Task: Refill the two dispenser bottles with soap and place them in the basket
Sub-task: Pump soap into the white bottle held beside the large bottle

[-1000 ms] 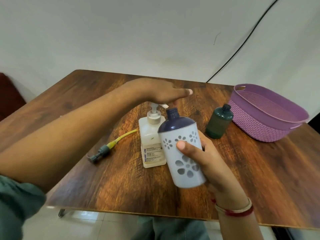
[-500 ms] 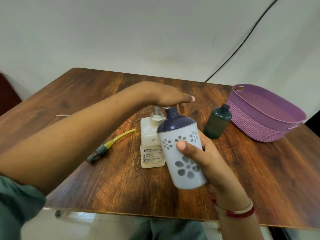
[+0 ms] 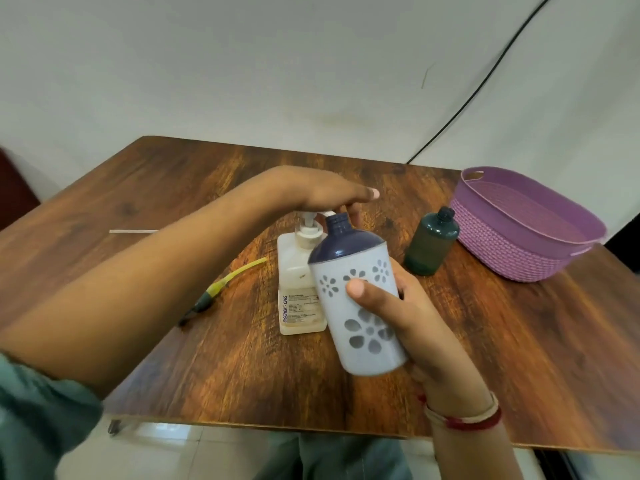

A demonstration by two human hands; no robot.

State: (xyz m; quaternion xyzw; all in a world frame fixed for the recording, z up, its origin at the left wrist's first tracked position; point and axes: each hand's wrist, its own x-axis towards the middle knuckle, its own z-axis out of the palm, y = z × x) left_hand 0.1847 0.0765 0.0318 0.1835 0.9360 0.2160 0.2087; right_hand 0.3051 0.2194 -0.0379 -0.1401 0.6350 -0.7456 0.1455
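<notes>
Wooden table point(image 3: 519, 358), dark-grained, glossy, fills mid-frame. Behind table: plain off-white wall point(image 3: 277, 64), a black cable point(image 3: 485, 81) running diagonally down it to table's far edge. Below table's near edge: pale tiled floor point(image 3: 166, 452). Left of table: dark red furniture point(image 3: 14, 188), partly seen.

My flat left hand point(image 3: 322, 195) covers the white pump head of the square translucent soap bottle point(image 3: 299, 282), whose label print is too small to read. The white flower-patterned dispenser bottle point(image 3: 360, 299) hides its right side.

Wooden table point(image 3: 519, 358) carries pump bottle point(image 3: 298, 289), green bottle point(image 3: 431, 244), basket point(image 3: 519, 230) (purple).
</notes>
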